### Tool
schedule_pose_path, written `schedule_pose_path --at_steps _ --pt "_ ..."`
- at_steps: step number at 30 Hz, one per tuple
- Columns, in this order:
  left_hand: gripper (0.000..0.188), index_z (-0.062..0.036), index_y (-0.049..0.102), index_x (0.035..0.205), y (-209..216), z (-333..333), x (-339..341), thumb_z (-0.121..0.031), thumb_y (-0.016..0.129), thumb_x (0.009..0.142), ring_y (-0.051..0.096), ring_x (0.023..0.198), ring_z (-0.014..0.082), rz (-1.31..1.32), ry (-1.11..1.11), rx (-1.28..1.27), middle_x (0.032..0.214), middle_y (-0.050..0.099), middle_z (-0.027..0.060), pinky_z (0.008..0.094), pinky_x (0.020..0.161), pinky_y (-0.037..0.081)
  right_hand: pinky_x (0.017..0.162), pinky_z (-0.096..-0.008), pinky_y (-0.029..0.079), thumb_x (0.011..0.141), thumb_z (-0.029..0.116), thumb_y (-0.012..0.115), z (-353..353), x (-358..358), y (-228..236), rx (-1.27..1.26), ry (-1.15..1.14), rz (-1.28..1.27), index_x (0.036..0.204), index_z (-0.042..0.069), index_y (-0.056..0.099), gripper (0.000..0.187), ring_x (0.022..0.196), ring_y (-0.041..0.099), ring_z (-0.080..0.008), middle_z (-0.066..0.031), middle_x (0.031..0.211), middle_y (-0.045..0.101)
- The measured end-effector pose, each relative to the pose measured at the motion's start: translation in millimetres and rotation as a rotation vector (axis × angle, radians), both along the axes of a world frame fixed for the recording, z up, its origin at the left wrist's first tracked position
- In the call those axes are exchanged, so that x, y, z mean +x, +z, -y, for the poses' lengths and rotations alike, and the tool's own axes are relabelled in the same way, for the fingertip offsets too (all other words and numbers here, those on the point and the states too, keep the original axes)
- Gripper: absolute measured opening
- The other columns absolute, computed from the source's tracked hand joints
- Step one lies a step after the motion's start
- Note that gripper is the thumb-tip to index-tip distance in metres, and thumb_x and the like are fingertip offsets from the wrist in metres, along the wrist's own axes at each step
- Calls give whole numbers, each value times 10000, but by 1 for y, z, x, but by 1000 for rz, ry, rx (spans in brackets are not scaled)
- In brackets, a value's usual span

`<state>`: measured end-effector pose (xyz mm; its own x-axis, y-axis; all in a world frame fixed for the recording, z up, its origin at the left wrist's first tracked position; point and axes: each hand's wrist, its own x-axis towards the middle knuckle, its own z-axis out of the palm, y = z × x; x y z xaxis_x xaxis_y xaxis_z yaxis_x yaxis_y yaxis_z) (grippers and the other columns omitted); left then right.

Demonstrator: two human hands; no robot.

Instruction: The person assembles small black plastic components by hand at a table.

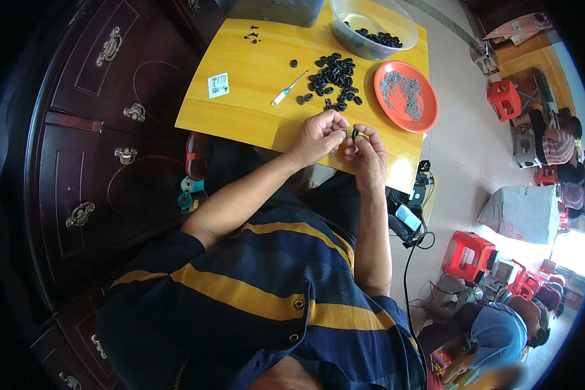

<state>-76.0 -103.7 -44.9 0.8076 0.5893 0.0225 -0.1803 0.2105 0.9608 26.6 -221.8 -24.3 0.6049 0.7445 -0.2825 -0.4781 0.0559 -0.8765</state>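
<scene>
Over the near edge of a yellow table [240,65], both hands meet close together. My right hand [370,159] pinches a small black oval plastic piece [355,133] between thumb and fingers. Beside it, the thumb and forefinger of my left hand [322,138] are pressed together; whatever is between them is too small to make out. Just beyond the hands lies a loose pile of similar black oval pieces [335,75]. A small screwdriver [281,97] with a pale handle rests left of the pile. To the right, an orange-red plate [431,97] holds many small silvery metal parts [406,94].
A clear plastic bowl [351,42] with more black pieces stands at the back, beside a grey bin [276,12]. A white printed label [218,85] lies left. Dark wooden drawers [78,162] flank the left side. Right are red stools [468,255] and other seated people [500,331].
</scene>
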Motion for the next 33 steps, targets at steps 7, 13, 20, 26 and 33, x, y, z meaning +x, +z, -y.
schedule_pose_path --at_steps 7,13,20,26,33 --pt "119 -7 558 988 -1 0 0 15 554 872 550 628 31 22 -1 3 816 590 -1 202 536 463 640 -245 514 938 102 548 1 0 0 -22 16 8 1081 53 539 151 690 600 -119 -66 860 643" --pt "110 -5 556 987 -1 -1 -1 13 564 879 548 636 27 34 12 -19 829 584 -2 201 549 468 668 -238 538 966 117 555 0 4 -4 2 7 -6 1078 66 547 124 762 648 -130 -56 908 647" --pt "107 -6 552 994 1 -1 -2 6 565 889 547 649 26 29 3 -3 830 572 -5 203 565 471 669 -226 521 959 84 573 -1 2 -8 2 -20 30 1054 39 557 106 757 614 -106 -33 930 611" --pt "107 -23 558 1001 -1 -1 -1 -9 557 894 526 627 35 32 7 7 840 590 -5 203 558 454 662 -224 515 967 93 572 -4 -13 -3 39 -46 51 1086 24 578 137 736 600 -95 -22 897 611" --pt "118 -22 564 1008 2 -1 -2 -7 558 892 529 632 36 25 29 1 848 593 0 201 563 455 676 -224 523 955 92 590 0 -12 -7 -37 11 110 1087 24 606 150 743 621 -96 -31 879 650"
